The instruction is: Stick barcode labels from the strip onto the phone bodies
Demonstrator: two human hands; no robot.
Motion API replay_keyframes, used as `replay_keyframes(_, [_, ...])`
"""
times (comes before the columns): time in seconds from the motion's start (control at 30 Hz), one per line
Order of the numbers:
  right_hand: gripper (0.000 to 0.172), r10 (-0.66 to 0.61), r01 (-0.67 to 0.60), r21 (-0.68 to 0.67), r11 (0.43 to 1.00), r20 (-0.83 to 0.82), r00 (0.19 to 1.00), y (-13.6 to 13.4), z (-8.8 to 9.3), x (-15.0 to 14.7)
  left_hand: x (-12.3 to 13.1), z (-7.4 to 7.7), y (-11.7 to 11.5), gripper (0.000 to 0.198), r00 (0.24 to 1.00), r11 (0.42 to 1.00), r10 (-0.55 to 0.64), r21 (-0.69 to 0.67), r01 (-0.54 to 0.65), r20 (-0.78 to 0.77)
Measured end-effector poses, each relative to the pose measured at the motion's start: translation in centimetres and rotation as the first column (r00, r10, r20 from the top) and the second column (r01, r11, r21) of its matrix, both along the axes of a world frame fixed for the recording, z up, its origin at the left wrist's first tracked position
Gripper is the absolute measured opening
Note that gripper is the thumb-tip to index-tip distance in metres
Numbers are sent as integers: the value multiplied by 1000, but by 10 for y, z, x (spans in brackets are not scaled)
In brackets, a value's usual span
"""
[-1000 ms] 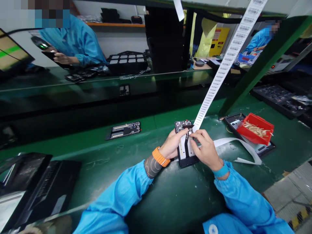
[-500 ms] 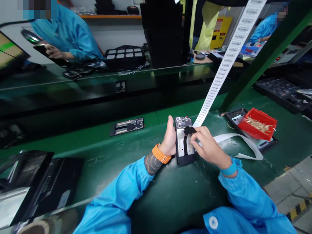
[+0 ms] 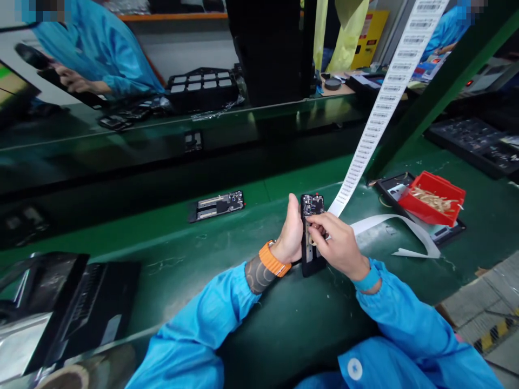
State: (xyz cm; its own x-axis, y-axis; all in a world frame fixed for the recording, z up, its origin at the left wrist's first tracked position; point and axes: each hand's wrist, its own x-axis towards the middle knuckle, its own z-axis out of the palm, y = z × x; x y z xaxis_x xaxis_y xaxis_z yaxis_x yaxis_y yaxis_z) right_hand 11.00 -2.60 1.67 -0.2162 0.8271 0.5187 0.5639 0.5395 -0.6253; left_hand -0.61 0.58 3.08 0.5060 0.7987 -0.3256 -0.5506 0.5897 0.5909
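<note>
My left hand grips an opened phone along its left side, thumb pointing up. The phone's circuit board faces up at its top end. Over the middle of the phone, my right hand has its fingertips pinched together just below the board. Those fingers hide most of the phone's inside, and what is between them does not show. A second opened phone lies on the green bench to the left.
A strip of barcode labels hangs down just behind my right hand, and white backing paper curls beside it. A red bin of small pale pieces sits at right. A green post slants behind. A co-worker's hand holds a dark object.
The phone has turned edgewise a little and shifted right. My right fingertips moved left onto its middle; the black flap they held at its edge no longer shows. The view shifted slightly.
</note>
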Motion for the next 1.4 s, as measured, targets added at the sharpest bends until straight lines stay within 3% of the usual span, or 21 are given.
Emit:
replay_keyframes(0.17, [12,32,-33,-14,999,-60,998,-3,6,3,-2,3,-1,74,1000,999,23,47,-23,10])
replay_keyframes(0.33, [7,72,-83,-127,988,-90,993,0,12,10,-1,2,-5,71,1000,996,8,94,-8,-3])
replay_keyframes(0.53, [13,125,-117,-168,979,37,992,-1,16,7,0,-6,-6,72,993,998,-47,23,50,-110])
replay_keyframes(0.67, [15,209,-201,-138,970,49,977,-7,33,22,-8,0,-1,78,991,999,-10,-41,5,-130])
replay_keyframes(0.73, [15,73,-69,-103,992,31,997,-5,43,60,-18,7,9,83,992,999,23,-40,-28,-124])
replay_keyframes(0.77, [14,-103,106,-74,992,37,994,-1,46,87,-24,10,17,83,992,999,42,-18,-45,-120])
replay_keyframes(0.8, [11,-336,337,-20,941,40,941,4,48,117,-30,13,26,82,992,999,50,12,-49,-119])
replay_keyframes(0.87, [4,-710,715,1,699,122,694,17,46,179,-41,17,47,78,992,998,-18,63,26,-124])
replay_keyframes(0.9, [9,-770,777,9,630,138,623,24,43,206,-44,18,58,78,985,991,-106,65,115,-134])
replay_keyframes(0.97, [19,-805,821,-11,570,191,561,36,33,245,-45,18,78,82,938,947,-315,22,321,-146])
replay_keyframes(1.03, [29,-808,848,-58,527,275,521,43,21,265,-38,16,91,84,878,885,-464,-22,465,-113])
replay_keyframes(1.13, [33,-836,884,-54,464,305,457,45,11,273,-22,10,99,82,831,831,-555,-45,554,-28])
replay_keyframes(1.27, [16,-925,932,64,358,161,344,38,20,256,-12,2,93,83,805,802,-592,-61,594,52])
replay_keyframes(1.33, [12,-926,918,128,376,17,378,31,28,226,-14,2,86,83,799,800,-596,-27,599,79])
replay_keyframes(1.4, [4,-826,832,182,524,-131,548,24,33,179,-18,6,76,81,817,823,-567,25,568,104])
